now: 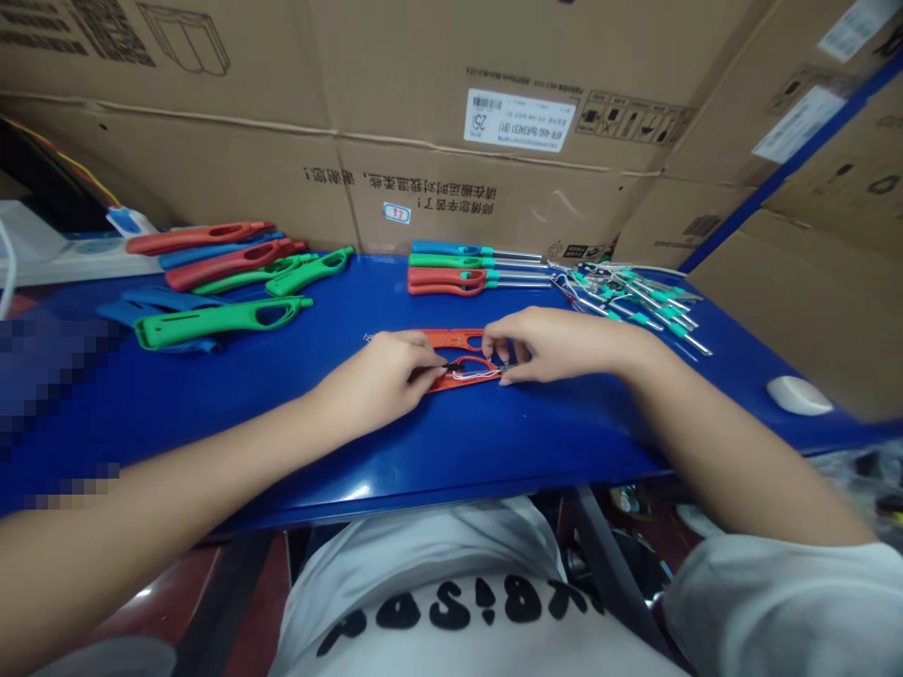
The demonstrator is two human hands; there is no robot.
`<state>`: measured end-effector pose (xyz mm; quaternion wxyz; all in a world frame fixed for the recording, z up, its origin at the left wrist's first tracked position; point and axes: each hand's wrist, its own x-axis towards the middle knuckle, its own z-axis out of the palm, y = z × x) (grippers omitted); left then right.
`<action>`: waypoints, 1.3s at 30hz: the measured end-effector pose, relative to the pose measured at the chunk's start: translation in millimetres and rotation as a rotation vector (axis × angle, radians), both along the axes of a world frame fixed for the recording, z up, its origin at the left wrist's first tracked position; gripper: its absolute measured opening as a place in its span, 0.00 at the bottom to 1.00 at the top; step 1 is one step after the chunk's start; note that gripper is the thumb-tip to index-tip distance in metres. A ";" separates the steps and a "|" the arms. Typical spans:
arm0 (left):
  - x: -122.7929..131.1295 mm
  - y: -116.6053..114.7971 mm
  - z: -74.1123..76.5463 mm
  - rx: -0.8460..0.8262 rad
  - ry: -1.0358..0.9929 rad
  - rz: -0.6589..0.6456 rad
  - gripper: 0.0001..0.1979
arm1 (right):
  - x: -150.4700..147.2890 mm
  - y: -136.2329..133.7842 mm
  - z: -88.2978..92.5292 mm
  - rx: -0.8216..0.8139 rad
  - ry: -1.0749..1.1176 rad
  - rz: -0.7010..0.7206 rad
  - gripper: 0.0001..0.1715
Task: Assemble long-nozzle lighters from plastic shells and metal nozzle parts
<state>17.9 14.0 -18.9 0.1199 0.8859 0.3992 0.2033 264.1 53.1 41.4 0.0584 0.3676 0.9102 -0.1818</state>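
Observation:
My left hand (388, 376) pinches a small black part (451, 367) over the lower of two orange lighter handle halves (462, 382). My right hand (557, 343) bends over the right end of that half, with thumb and fingers closed on something mostly hidden by the fingertips. Thin white wires (476, 375) run along the half between both hands. Just behind, the other orange handle half (448, 338) lies on the blue table (437, 451), partly covered by my hands.
Red, blue and green handle shells (222, 320) lie at the left. Several long-nosed lighters (448, 280) are lined up at the back. Metal lighter tubes with green collars and wires (641, 296) form a pile at the right. A white oval object (800, 396) sits near the right edge. Cardboard (395, 85) walls the back.

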 end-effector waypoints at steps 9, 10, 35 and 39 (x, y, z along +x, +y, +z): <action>-2.0 -2.9 1.4 0.005 0.058 0.007 0.12 | 6.5 3.2 -28.3 -0.118 0.273 0.053 0.09; -1.7 -3.9 1.0 0.024 0.071 0.007 0.13 | 6.3 4.1 -30.3 -0.149 0.293 0.038 0.09; 8.4 -23.5 6.5 0.032 0.220 0.071 0.16 | 6.9 9.1 -40.7 -0.339 0.417 -0.110 0.18; 10.5 -30.3 8.8 0.049 0.313 0.086 0.18 | 7.2 10.5 -41.6 -0.338 0.428 -0.101 0.18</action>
